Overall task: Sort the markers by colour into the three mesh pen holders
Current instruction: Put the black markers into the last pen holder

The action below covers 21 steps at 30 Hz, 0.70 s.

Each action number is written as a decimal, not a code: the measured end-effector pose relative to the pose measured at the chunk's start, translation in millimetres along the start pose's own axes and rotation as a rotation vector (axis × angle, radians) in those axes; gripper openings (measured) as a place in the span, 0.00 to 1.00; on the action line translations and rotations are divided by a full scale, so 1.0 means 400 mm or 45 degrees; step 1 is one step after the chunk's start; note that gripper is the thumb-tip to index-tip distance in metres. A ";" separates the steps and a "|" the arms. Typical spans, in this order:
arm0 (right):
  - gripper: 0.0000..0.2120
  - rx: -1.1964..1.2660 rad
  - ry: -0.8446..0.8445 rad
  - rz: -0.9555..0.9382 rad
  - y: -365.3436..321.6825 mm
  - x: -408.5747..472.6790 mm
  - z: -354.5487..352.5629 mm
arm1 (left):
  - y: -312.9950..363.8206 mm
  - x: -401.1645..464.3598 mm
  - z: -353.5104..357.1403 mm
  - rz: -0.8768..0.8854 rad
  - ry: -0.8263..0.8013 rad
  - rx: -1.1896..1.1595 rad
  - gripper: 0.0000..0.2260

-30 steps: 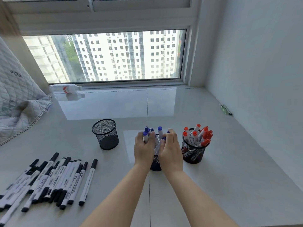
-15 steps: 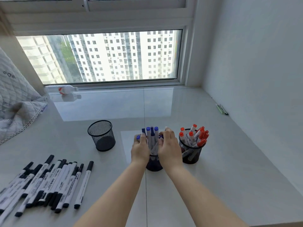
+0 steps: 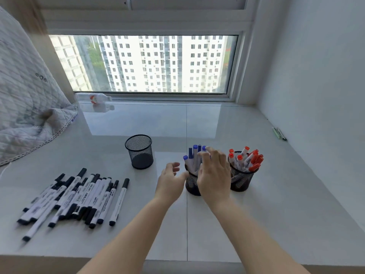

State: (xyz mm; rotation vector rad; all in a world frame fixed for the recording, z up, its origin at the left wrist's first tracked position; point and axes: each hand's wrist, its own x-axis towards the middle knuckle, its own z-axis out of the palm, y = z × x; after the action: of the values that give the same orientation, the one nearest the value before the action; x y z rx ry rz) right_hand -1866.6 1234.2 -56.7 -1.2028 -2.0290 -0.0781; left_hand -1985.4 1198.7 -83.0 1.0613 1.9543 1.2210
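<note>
Sill (image 3: pixel 256 204) glossy white | window (image 3: pixel 158 64) behind | wall (image 3: pixel 316 66) R

right hand (image 3: pixel 214 175) hides middle holder (image 3: pixel 191 184) front | leftmost black markers (image 3: pixel 29 232) blurred

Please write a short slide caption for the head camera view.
Both open hands at the blue markers; black markers lie unsorted.

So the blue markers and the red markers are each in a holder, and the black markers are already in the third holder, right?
Not quite. The head view shows the black markers lying loose on the table, and the third holder is empty. The blue markers and red markers are each in a holder.
</note>
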 end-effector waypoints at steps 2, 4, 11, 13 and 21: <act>0.12 0.016 0.030 -0.086 -0.031 -0.024 0.004 | -0.039 -0.033 -0.040 0.034 0.023 0.094 0.16; 0.17 0.060 -0.034 -0.138 -0.067 -0.047 0.019 | -0.080 -0.056 -0.088 0.051 0.064 0.180 0.14; 0.13 0.128 -0.466 -0.177 -0.175 -0.127 0.110 | -0.188 -0.084 -0.275 -0.024 0.213 0.316 0.06; 0.15 0.129 -0.575 -0.211 -0.198 -0.147 0.145 | -0.215 -0.087 -0.326 -0.024 0.267 0.400 0.06; 0.11 0.396 -0.738 -0.029 -0.341 -0.183 0.236 | -0.301 -0.061 -0.486 -0.054 0.371 0.652 0.08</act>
State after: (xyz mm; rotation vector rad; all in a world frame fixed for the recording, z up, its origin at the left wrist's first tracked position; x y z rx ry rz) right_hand -2006.8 1143.8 -127.7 -1.0797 -2.4260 0.6192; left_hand -2167.5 1061.3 -113.3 1.1189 2.5915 0.9081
